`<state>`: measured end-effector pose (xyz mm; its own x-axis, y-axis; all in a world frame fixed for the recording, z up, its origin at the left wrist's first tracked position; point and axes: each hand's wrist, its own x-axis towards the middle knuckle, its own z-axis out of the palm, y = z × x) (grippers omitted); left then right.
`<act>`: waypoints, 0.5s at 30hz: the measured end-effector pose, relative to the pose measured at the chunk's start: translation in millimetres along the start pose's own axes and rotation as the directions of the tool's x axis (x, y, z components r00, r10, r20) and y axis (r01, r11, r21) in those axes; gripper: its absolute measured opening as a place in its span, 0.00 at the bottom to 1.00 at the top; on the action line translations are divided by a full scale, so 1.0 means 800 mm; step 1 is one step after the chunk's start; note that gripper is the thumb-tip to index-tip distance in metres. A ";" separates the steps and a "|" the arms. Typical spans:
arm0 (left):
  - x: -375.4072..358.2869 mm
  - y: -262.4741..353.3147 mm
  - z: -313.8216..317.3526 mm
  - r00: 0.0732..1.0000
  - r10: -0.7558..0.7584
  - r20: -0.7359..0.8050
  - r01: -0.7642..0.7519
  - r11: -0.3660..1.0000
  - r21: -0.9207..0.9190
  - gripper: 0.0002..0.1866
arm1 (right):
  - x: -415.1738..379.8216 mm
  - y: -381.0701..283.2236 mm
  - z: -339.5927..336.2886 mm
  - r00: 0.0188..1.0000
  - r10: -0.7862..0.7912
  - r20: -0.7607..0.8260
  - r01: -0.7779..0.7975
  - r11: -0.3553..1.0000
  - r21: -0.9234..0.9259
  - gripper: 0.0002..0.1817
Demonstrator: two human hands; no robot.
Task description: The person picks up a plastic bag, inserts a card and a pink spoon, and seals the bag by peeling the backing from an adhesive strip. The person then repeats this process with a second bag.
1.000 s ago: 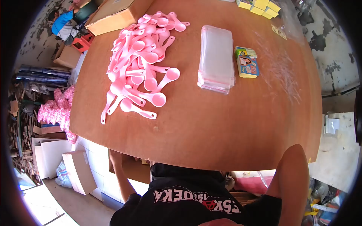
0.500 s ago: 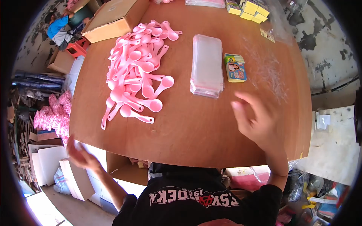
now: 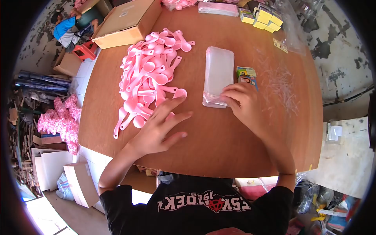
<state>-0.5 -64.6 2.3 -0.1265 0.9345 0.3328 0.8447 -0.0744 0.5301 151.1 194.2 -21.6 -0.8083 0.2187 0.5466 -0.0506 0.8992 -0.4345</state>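
Note:
My left hand [image 3: 158, 131] is open, fingers spread, over the near right side of a heap of pink plastic measuring spoons [image 3: 147, 80]. It hides some of the nearest spoons and holds nothing. At the near right corner of a stack of clear plastic bags [image 3: 219, 66], my right hand [image 3: 243, 102] pinches the edge of a bag between thumb and fingers. Just beyond that hand lies a small pile of printed cards [image 3: 246, 72], partly covered by it.
A cardboard box [image 3: 127, 21] stands at the far left. Several yellow-edged card stacks [image 3: 264, 17] and more plastic bags [image 3: 218, 9] sit at the back. Thin clear plastic strips [image 3: 280, 88] lie at right. Another person [image 3: 64, 29] sits beyond the table.
My left hand has come from off the table's left edge to beside the spoons. My right hand has moved left onto the corner of the bag stack and closed. The view has shifted slightly.

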 end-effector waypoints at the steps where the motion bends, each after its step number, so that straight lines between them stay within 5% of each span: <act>1: 0.013 0.000 0.004 1.000 -0.004 0.010 0.006 0.990 -0.141 0.26 | 0.002 -0.002 -0.003 1.000 0.002 0.003 -0.002 1.000 -0.004 0.05; 5: 0.063 -0.012 0.017 0.998 -0.061 -0.009 0.056 0.961 -0.270 0.21 | 0.010 -0.009 -0.016 0.997 0.056 0.044 -0.057 0.998 0.013 0.02; 8: 0.102 -0.022 0.017 0.970 -0.029 -0.241 -0.043 0.956 -0.291 0.17 | 0.015 -0.007 -0.024 0.991 0.086 0.099 -0.092 0.994 0.059 0.02; 11: 0.130 -0.029 0.013 0.966 -0.022 -0.256 -0.062 0.947 -0.315 0.16 | 0.018 0.001 -0.025 0.976 0.128 0.177 -0.150 0.981 0.119 0.02; 12: 0.135 -0.025 0.003 0.991 -0.099 -0.089 0.059 0.926 -0.374 0.17 | 0.020 0.004 -0.025 0.960 0.172 0.219 -0.209 0.964 0.162 0.02; 15: 0.150 -0.027 -0.009 0.994 -0.062 0.092 0.089 0.941 -0.327 0.18 | 0.032 0.004 -0.037 0.946 0.165 0.280 -0.219 0.960 0.177 0.02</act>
<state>-37.8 46.9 36.1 -0.1303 0.9654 0.2260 0.6133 -0.1006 0.7834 147.7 214.1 11.9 -0.9370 0.2489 0.2451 0.0252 0.7480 -0.6633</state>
